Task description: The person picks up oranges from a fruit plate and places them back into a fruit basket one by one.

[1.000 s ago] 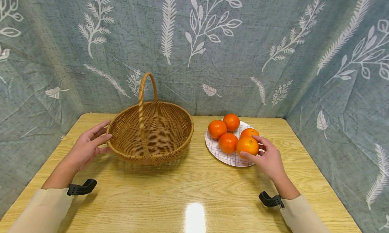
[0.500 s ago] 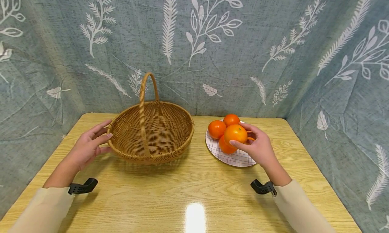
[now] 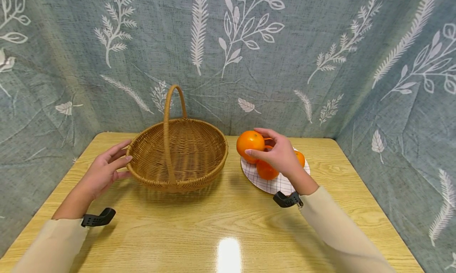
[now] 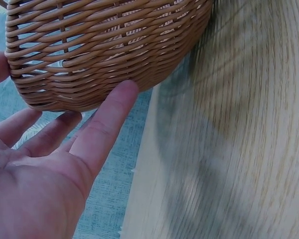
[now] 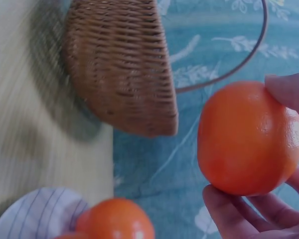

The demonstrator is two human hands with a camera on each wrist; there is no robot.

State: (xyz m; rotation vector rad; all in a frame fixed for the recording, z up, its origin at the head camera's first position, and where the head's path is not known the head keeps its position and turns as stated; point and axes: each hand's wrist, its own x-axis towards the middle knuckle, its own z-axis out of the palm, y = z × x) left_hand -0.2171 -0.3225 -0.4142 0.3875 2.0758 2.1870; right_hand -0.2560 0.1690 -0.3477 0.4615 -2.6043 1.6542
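Observation:
My right hand grips an orange between thumb and fingers, raised over the left side of the plate. In the right wrist view the orange looks smooth and shiny. Below it on the plate lies a redder round fruit; another orange peeks out behind my wrist, and the other fruits are mostly hidden. My left hand touches the left side of a wicker basket with fingers spread. In the left wrist view one fingertip meets the woven wall of the basket.
The basket's tall arched handle rises over its middle. Both stand on a light wooden table, in front of a blue-grey leaf-patterned curtain. A black wrist mount sits below my right hand.
My right hand has lifted the orange off the front right of the plate and carried it left and up, over the other fruits. The left hand stays at the basket.

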